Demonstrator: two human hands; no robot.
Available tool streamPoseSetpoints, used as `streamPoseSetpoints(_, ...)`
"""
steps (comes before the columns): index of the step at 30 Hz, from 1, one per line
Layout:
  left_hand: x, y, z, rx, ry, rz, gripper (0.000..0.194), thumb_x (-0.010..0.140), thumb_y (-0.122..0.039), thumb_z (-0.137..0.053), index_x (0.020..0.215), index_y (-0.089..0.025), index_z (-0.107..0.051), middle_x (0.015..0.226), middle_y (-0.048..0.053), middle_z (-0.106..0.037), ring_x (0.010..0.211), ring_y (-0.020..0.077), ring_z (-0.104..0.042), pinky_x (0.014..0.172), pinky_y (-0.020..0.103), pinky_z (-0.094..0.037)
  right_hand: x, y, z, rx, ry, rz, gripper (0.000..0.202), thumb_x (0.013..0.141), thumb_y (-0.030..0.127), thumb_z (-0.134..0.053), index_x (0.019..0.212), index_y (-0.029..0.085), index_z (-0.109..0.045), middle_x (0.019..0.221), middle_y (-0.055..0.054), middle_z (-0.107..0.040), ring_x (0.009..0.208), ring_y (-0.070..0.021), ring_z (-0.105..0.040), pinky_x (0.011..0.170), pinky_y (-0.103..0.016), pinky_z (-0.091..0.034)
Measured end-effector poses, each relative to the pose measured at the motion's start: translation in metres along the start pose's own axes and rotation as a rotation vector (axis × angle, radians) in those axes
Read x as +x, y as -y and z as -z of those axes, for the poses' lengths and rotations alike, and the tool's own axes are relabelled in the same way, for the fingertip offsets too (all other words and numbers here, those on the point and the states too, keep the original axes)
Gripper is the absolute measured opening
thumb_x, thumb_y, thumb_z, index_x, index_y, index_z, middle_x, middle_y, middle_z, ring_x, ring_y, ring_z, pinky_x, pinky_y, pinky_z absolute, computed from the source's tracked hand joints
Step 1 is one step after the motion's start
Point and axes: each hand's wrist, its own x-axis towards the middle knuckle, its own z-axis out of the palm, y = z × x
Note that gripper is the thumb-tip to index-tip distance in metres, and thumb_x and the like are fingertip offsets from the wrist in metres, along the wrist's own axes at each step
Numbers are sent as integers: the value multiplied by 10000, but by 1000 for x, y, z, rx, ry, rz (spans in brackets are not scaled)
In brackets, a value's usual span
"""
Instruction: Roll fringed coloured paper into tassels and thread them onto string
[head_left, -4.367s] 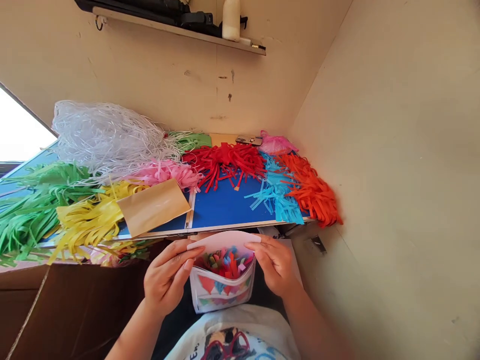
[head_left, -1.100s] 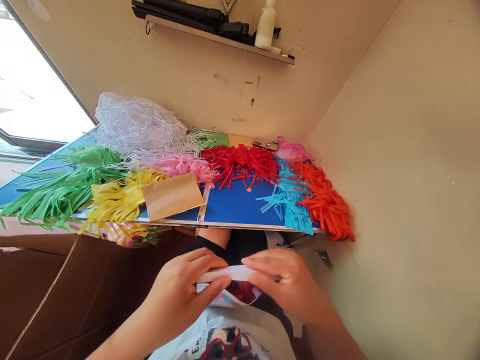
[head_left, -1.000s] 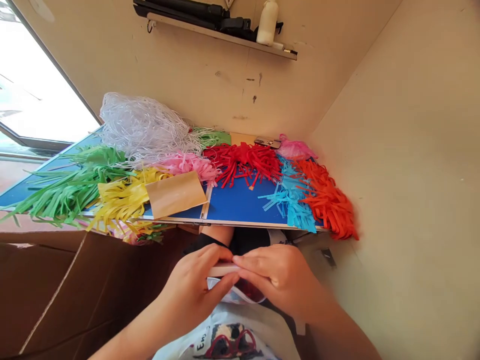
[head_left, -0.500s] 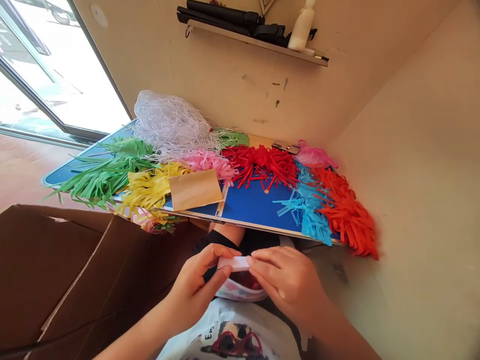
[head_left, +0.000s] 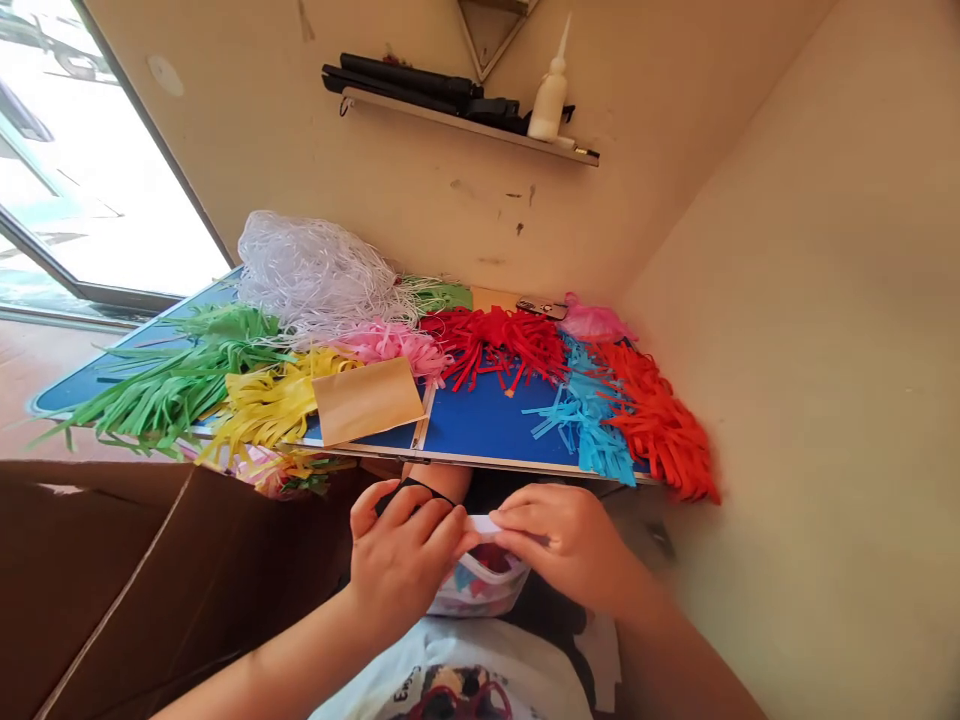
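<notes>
A small white strip (head_left: 482, 524) is pinched between both hands, above a round container (head_left: 480, 590) with colourful pieces in my lap. My left hand (head_left: 409, 545) grips the strip's left end, its back turned up and its fingers curled over. At the right end, the thumb and fingers of my right hand (head_left: 566, 540) close on the strip. Beyond the hands, a brown paper piece (head_left: 369, 400) lies at the edge of the blue table (head_left: 487, 425), beside yellow paper fringes (head_left: 274, 400).
Green fringes (head_left: 172, 385), white strings (head_left: 311, 270), pink, red (head_left: 499, 345), light blue (head_left: 592, 420) and orange fringes (head_left: 664, 420) lie on the table. A phone (head_left: 541, 308) rests near the wall. A cardboard box (head_left: 90, 560) stands at left. Above hangs a shelf with a bottle (head_left: 549, 102).
My left hand has turned over, its back now facing up and its fingers covering more of the strip. The view has shifted, so the table and shelf appear further left.
</notes>
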Motion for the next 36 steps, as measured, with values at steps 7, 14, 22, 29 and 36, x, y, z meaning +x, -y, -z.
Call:
streamPoseSetpoints(7, 21, -26, -2, 115, 339, -225, 710, 888, -730, -243, 804, -163, -662, 656, 66, -625, 666, 232, -568, 813, 436, -402, -6, 2, -6, 20, -78, -17, 188, 915, 212, -566, 849, 204, -741, 878, -42, -746, 802, -164, -676, 747, -276, -519)
streamPoseSetpoints(14, 24, -9, -11, 88, 371, -259, 553, 954, -557, -349, 1179, -161, -664, 699, 74, -670, 632, 213, -618, 606, 322, -440, -49, -28, -44, 651, -377, -348, 572, 719, 609, -731, 1121, 206, -669, 1012, -90, -746, 888, -248, -716, 784, -349, -579)
streamPoseSetpoints(22, 48, -12, -13, -91, 562, -344, 433, 1007, -389, -348, 1330, -199, -565, 827, 64, -728, 684, 172, -692, 562, 237, -512, -55, -21, -58, 265, -420, -328, 503, 849, 664, -539, 936, 199, -709, 659, 2, -666, 568, -143, -578, 555, -236, -424)
streamPoseSetpoints(29, 59, -4, -5, -496, 680, -348, 389, 989, -300, -414, 1362, -284, -521, 1127, 66, -711, 872, 150, -716, 708, 202, -575, -60, -27, -70, 156, -478, -286, 580, 866, 712, -448, 906, 193, -704, 617, -1, -653, 548, -141, -577, 562, -236, -402)
streamPoseSetpoints(36, 64, -7, 1, -490, 612, -413, 344, 974, -225, -420, 1266, -261, -600, 1076, 67, -724, 856, 150, -716, 714, 199, -577, -61, -23, -72, 153, -458, -284, 536, 894, 679, -440, 1045, 236, -700, 685, 4, -704, 609, -143, -638, 606, -230, -438)
